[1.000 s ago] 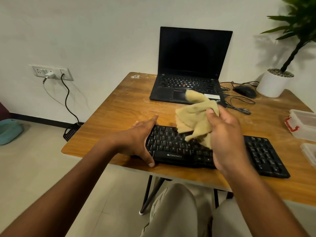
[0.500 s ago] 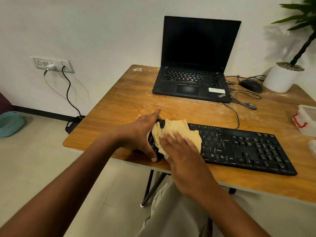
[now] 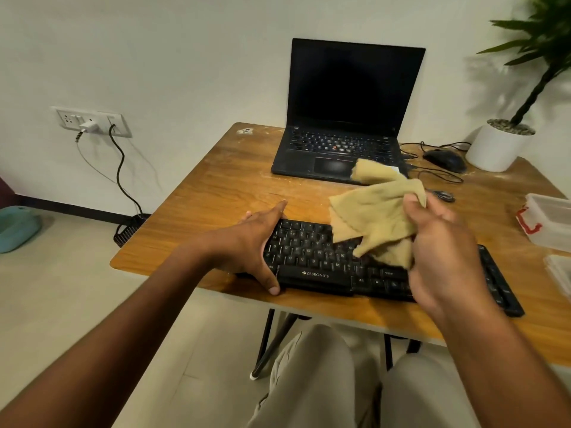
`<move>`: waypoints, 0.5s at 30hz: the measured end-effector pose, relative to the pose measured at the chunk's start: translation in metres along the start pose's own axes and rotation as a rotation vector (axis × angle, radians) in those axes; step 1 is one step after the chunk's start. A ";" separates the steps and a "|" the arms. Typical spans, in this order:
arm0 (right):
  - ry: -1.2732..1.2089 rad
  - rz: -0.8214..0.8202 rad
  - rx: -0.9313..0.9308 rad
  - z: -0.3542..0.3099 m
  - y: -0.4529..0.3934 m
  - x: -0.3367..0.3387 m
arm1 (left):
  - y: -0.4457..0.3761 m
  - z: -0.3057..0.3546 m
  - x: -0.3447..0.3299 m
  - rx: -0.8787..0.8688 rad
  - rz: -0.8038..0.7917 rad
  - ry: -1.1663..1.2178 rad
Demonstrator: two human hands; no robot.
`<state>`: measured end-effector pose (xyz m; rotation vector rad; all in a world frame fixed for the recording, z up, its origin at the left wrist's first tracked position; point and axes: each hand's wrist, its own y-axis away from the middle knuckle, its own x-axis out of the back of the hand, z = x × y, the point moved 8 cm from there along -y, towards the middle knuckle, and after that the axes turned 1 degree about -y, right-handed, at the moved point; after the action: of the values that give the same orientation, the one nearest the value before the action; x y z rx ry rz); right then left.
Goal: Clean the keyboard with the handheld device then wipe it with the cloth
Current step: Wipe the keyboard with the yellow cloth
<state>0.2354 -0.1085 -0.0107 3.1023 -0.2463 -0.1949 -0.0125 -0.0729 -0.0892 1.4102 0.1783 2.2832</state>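
Your left hand [image 3: 253, 242] braces spread over the keyboard [image 3: 324, 257] along the tabletop's [image 3: 222, 193] near edge; your right hand [image 3: 438, 242] pinches the cloth [image 3: 374, 217] bunched above the keys; it looks soft, light, floppy; grip a gathered wad so loose corners don't trail.

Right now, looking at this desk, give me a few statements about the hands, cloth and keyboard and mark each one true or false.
1. The right hand grips the tan cloth. True.
2. The left hand holds a handheld device. False: it braces the keyboard's left end.
3. The cloth lies flat on the keys. False: it hangs bunched from the hand.
4. The laptop screen is dark. True.
5. The mouse sits left of the laptop. False: it is on the right.
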 end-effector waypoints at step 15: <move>1.259 -0.499 0.506 0.091 0.034 -0.071 | -0.005 -0.005 -0.004 0.002 -0.010 -0.020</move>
<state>0.1487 -0.1319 -0.0907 2.8825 0.5747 1.9444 -0.0138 -0.0698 -0.0958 1.4299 0.1811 2.2603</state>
